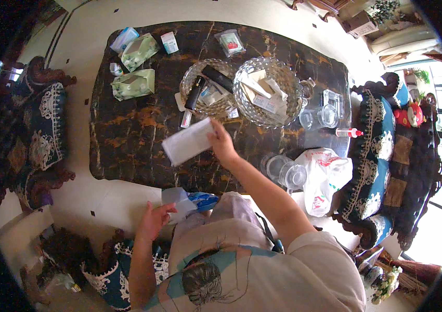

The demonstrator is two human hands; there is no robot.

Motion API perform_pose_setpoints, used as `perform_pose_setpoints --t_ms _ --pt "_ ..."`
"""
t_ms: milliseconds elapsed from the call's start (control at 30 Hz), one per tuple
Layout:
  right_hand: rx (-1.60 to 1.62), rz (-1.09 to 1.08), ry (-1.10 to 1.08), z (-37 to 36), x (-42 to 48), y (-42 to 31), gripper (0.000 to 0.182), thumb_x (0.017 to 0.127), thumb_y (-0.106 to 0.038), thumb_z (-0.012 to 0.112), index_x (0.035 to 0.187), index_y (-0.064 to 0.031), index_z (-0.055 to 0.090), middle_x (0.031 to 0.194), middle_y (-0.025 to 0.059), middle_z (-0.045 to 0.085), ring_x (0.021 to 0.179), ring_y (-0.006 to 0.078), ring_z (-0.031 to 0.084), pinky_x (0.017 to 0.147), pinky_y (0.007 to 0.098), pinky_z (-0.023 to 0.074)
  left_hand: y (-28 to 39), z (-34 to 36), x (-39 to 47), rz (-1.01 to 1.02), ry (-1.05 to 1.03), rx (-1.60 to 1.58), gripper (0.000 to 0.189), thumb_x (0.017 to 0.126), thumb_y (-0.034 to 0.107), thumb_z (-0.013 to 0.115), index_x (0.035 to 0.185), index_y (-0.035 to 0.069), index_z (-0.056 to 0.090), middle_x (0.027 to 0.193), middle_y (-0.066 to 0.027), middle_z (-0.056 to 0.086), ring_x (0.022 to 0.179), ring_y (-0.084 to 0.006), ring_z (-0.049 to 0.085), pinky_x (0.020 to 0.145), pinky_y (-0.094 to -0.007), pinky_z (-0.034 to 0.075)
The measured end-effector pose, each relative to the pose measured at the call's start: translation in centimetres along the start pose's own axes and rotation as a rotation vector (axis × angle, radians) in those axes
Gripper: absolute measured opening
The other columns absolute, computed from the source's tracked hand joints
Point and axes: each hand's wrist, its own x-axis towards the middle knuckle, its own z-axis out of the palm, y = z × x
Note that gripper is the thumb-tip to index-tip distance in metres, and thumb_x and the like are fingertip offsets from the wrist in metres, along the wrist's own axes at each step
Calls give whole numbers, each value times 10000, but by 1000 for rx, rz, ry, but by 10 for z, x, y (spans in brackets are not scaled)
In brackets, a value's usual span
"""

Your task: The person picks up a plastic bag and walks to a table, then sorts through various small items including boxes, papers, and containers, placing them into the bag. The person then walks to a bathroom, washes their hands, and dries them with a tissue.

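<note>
My right hand [223,144] grips one end of a flat white rectangular packet [188,142], held over the front part of the dark marble-patterned table [127,132]. My left hand [158,221] is lower, at the table's near side, with thumb and fingers apart. Its fingertips overlap a pale translucent piece [178,201]; whether they touch it cannot be told. Beside that piece, a blue package [203,201] shows near my lap. Beyond the packet stand two clear woven-look baskets: the left one [184,87] holds dark cases, the right one [240,107] papers and small packets.
Green tissue packs [137,84] and a small white box [170,43] are at the far left. A bagged item [229,42] lies at the back. Clear plastic containers [283,169], a red-capped bottle [347,133] and a white plastic bag [318,187] line the right side, near a blue sofa [369,163].
</note>
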Motion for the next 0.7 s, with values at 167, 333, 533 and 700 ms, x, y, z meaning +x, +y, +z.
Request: perform_pose_setpoints --t_ms 167,333,533,700 --pt "220 245 393 -14 71 58 469 855 -40 431 1291 -134 284 1089 97 479 872 199 490 659 328 447 -13 6 -4 80 100 66 591 903 474 209 1130 46 548 998 -67 582 669 -98 391 614 -218 312" --pt "490 440 553 2 82 10 529 809 -47 478 1291 -111 268 1097 100 473 846 181 483 695 321 425 -30 -9 -15 143 268 -144 451 894 405 345 1076 53 562 924 -35 575 724 -94 427 649 -214 325" --pt "384 380 368 -9 65 36 592 700 39 546 1251 -72 363 1011 88 527 849 202 502 692 320 423 -50 -30 -14 217 476 -3 269 843 286 500 969 57 564 887 -22 517 797 -105 452 658 -227 365" --pt "-161 457 277 -13 23 26 696 730 -119 603 1331 -62 257 1196 180 472 1050 273 483 859 355 394 -62 -53 -9 261 599 497 269 690 41 647 941 35 550 844 -20 523 727 -122 476 604 -261 428"
